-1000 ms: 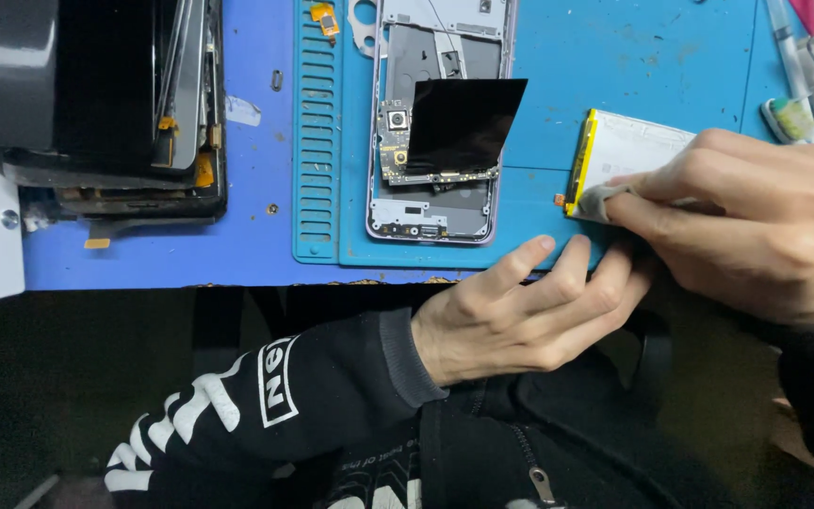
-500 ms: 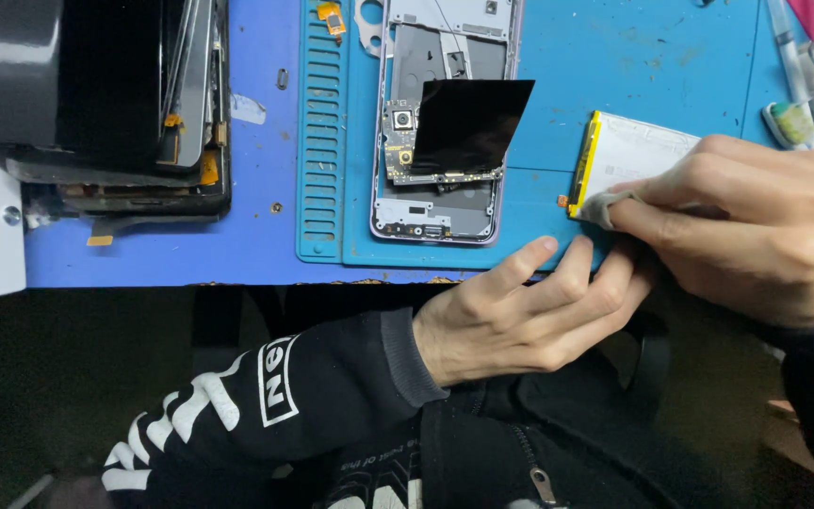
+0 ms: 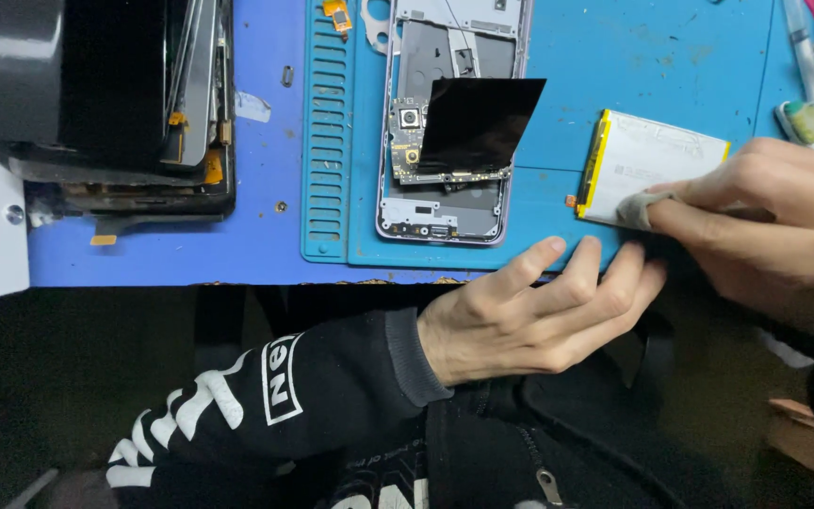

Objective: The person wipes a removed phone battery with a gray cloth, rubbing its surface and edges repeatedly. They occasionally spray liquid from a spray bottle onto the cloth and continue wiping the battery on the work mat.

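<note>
White battery: one flat white cell (image 3: 657, 165) with a yellow edge lies on the blue mat (image 3: 652, 57), on the desk, just right of the opened phone; its long axis runs left to right, tilted slightly down to the right, with the yellow edge pointing left.
Right hand: the right hand (image 3: 774, 226) pinches a small grey wad of cloth (image 3: 638, 209) between its fingertips, the grip closed on it, pressing it on the cell's lower left corner.
Left hand: the left hand (image 3: 539, 316) lies flat and open, holding nothing; its fingertips rest at the mat's near edge, just below the cell.
Phone: one opened phone frame (image 3: 445, 123) lies lengthwise away from the person, with one black sheet (image 3: 478, 123) propped on it.
Other things: one stack of dark device parts (image 3: 115, 104) sits far left.
</note>
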